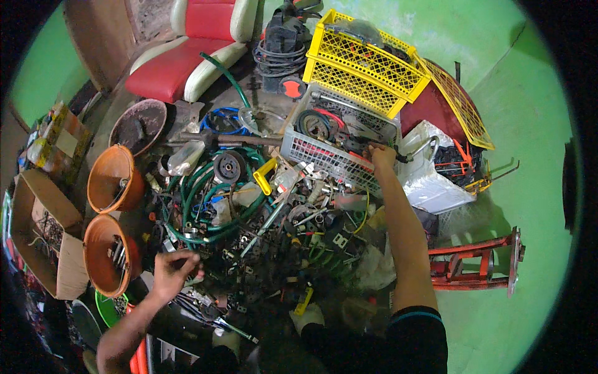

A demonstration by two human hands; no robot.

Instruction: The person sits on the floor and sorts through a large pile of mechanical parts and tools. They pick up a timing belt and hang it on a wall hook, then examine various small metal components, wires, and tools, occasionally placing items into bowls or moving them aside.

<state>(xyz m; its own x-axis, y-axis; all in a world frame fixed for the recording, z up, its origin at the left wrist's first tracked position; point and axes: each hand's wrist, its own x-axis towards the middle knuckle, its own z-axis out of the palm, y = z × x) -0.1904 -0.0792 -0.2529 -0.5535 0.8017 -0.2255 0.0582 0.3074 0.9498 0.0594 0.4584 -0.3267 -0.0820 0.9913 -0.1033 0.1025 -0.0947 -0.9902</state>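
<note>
My right hand reaches out to the grey plastic crate, at its right end. Its fingers are closed by a dark object there, and what they hold is too small to name. In the crate lie a coiled black cable, a red hose and a metal bar. My left hand hovers over the left side of the parts pile, thumb and fingers curled together. Whatever is between those fingertips, if anything, cannot be made out. Close to it runs a green hose coil.
Two orange buckets and a cardboard box stand at left. A yellow crate is behind the grey one. A white container and a red metal frame are at right. Back left is a red-and-white seat.
</note>
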